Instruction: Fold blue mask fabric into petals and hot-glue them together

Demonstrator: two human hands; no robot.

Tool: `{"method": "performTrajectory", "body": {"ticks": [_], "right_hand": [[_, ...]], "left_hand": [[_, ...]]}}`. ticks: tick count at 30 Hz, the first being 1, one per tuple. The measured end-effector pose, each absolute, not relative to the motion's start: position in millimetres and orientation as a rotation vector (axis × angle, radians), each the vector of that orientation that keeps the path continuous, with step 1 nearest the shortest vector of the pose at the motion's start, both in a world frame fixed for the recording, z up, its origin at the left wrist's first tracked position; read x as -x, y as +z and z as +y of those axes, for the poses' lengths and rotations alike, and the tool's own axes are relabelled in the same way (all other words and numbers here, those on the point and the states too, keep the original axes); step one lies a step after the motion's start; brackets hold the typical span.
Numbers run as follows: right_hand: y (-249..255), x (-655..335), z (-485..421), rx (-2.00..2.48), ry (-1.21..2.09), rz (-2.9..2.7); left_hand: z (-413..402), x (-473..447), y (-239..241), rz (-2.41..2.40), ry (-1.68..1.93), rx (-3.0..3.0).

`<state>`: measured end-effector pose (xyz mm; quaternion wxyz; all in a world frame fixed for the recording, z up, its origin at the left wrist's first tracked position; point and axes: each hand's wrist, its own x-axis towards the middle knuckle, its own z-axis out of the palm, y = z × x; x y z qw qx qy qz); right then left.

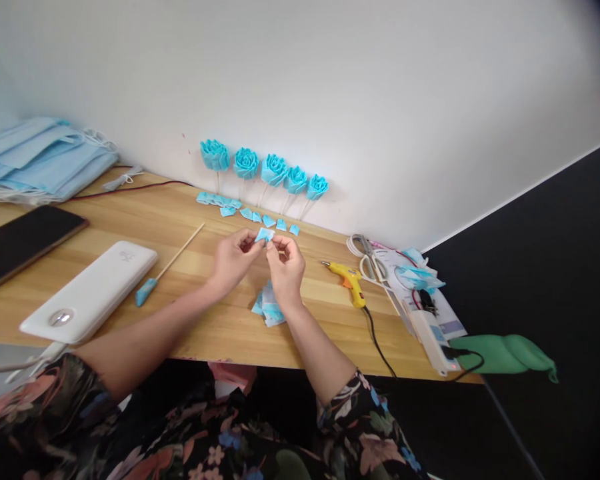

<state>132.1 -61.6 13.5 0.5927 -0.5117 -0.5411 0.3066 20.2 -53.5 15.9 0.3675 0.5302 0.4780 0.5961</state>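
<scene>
My left hand point(233, 257) and my right hand point(286, 263) meet above the middle of the wooden table point(180, 320). Together they pinch a small light-blue fabric piece point(264, 235) by its edges. Under my right wrist lies a small stack of blue fabric pieces point(269, 308). Beyond my hands, several folded blue pieces point(245, 212) lie in a row. Behind them, several blue fabric roses point(263, 167) on sticks lean against the white wall. A wooden stick with a blue tip point(167, 267) lies to the left of my left hand.
A yellow glue gun point(349, 279) with a black cord lies right of my hands. Scissors point(373, 263), blue scraps and a power strip point(433, 333) are at the right end. A white power bank point(93, 290), a dark phone point(23, 240) and stacked blue face masks point(35, 160) are at the left.
</scene>
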Motion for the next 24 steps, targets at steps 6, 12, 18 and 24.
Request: {"method": "performTrajectory", "body": {"ticks": [6,12,18,24], "right_hand": [[13,-136,-64,1.188,0.711,-1.3],[14,-139,-67,1.2,0.645,-1.4],[18,-140,-71,1.145,0.563,-1.518],[20,-143,-73,1.141,0.53,-1.568]], "left_hand": [[-53,-19,14,1.196,1.511,-1.402],[-54,-18,13,1.163,1.499,-1.434],[-52,-17,13,1.184,1.488,-1.443],[-48,-14,13,1.149,1.493,-1.392]]}}
